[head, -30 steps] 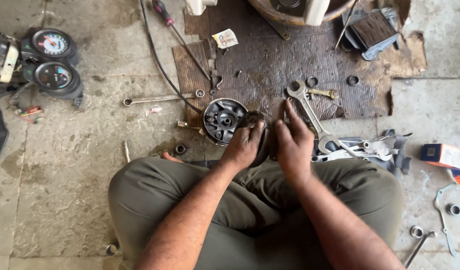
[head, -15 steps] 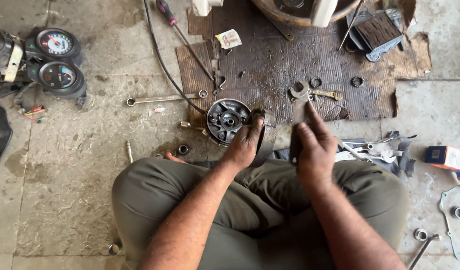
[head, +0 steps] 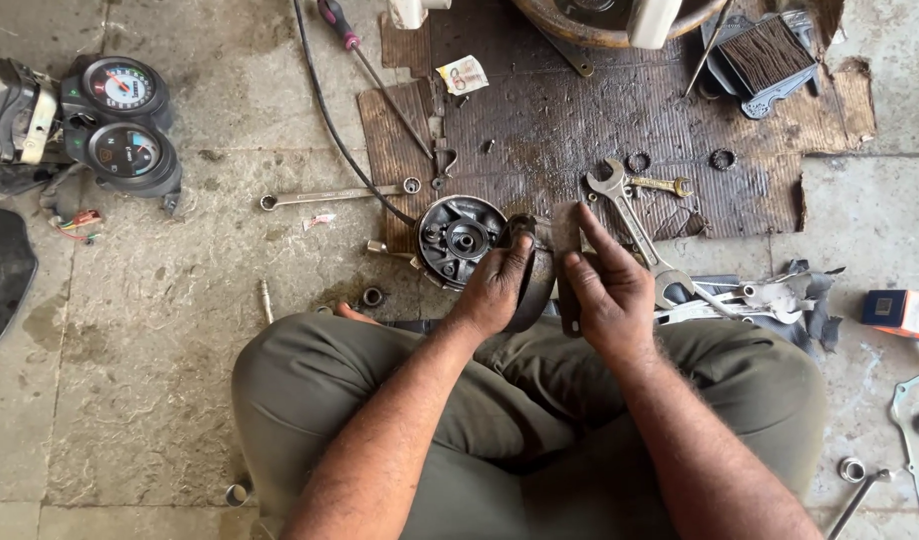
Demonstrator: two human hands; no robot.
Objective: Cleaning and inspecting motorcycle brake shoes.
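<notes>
I sit cross-legged on a stone floor. My left hand (head: 495,290) grips a curved dark brake shoe (head: 533,285) just in front of my knees. My right hand (head: 610,295) holds a second curved brake shoe (head: 566,260) upright beside it, fingers stretched along its face. The two shoes stand a little apart. Right behind my left hand lies a round metal brake plate (head: 460,238) on the edge of a brown ribbed mat (head: 570,130).
Open-end spanners (head: 630,205) lie on the mat beyond my right hand, a ring spanner (head: 330,196) and a screwdriver (head: 365,55) to the left. A speedometer cluster (head: 120,120) sits far left. Rags and metal parts (head: 770,300) and a small box (head: 900,312) are at right.
My right hand has lifted its brake shoe away from the other one and turned it upright; the left hand stays near the brake plate. The view has shifted slightly.
</notes>
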